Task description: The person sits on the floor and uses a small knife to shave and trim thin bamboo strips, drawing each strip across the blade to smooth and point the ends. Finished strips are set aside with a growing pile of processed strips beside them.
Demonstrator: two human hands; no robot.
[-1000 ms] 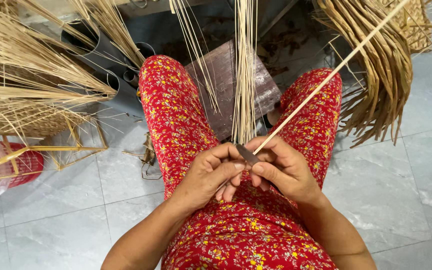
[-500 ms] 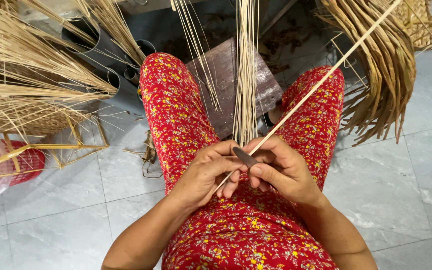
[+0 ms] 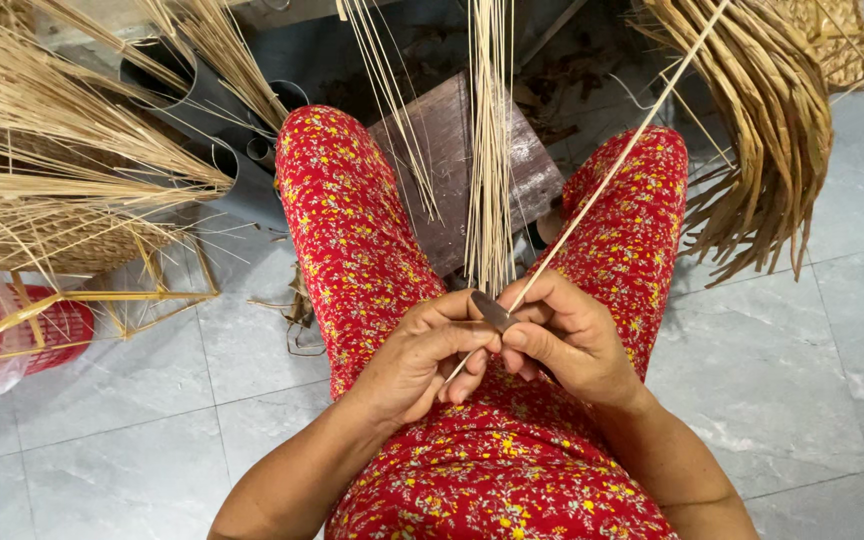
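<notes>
A thin pale reed strip (image 3: 612, 175) runs from the hands up toward one o'clock, its lower end crossing a small knife blade (image 3: 493, 309) at the centre. The right hand (image 3: 567, 340) is closed on the blade and strip; the left hand (image 3: 422, 355) pinches the strip from eight o'clock (fingers curled tight). A reed bundle (image 3: 490, 150) hangs at twelve o'clock over a wooden block (image 3: 432, 150).

Your left hand (image 3: 422, 355) and right hand (image 3: 567, 335) meet over your lap, a knife blade (image 3: 493, 311) between them; the long strip (image 3: 612, 170) slants up to your right, the wooden block (image 3: 442, 150) (between your knees) behind, straw bundles (image 3: 62, 170) to your left
</notes>
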